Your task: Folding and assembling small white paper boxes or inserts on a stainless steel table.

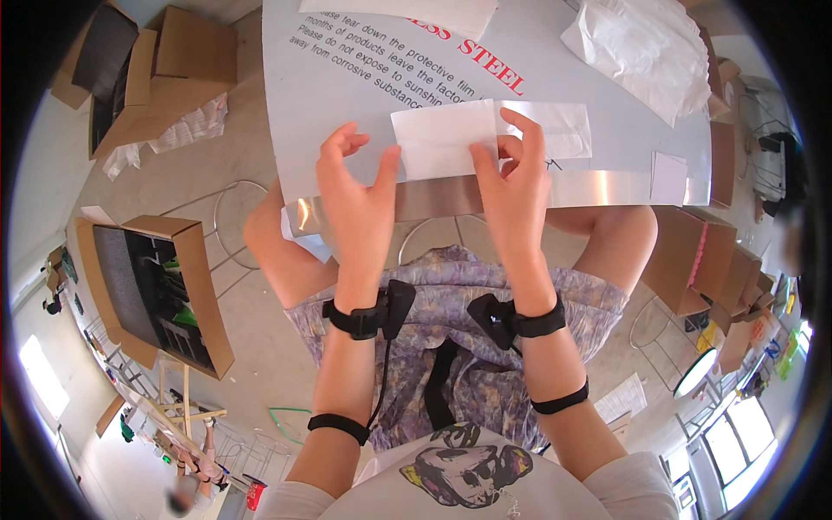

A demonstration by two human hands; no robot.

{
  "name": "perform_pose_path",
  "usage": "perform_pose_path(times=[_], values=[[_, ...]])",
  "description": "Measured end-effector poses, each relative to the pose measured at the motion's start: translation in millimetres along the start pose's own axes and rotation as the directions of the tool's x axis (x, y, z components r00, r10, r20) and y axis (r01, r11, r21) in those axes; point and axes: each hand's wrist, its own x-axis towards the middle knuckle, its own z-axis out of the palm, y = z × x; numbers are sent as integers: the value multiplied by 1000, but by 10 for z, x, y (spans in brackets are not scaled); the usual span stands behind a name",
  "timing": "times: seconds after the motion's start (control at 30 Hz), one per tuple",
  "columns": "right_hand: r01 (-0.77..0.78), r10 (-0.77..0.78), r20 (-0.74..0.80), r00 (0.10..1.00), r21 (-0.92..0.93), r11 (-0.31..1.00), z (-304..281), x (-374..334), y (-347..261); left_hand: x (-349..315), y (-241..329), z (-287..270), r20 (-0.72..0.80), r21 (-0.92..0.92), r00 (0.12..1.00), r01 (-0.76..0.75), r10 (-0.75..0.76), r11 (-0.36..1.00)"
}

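Both hands, left hand (357, 195) spread, right hand (513, 178) pinching, are holding a white paper bag (451, 139) lying crosswise near the table's (607, 186) front edge.

A: The table (607, 186)?
B: Metal, its bare edge glossy, the top under a dull film.
A: The sheet (442, 139)?
B: Thin white paper, matt, smooth.
A: The wrap (646, 48)?
B: Crinkled white plastic or paper; I cannot tell which.
A: The boxes (186, 52)?
B: Brown cardboard, matt.
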Motion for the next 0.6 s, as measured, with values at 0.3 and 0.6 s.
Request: perform_pose_path(times=[0.3,0.6], values=[[102,-104,-5,995,-182,978,-55,110,164,-13,-62,253,13,63,1000,-22,21,998],[126,-143,-58,988,-227,966,-66,121,272,4,-138,291,11,145,996,-86,85,986]])
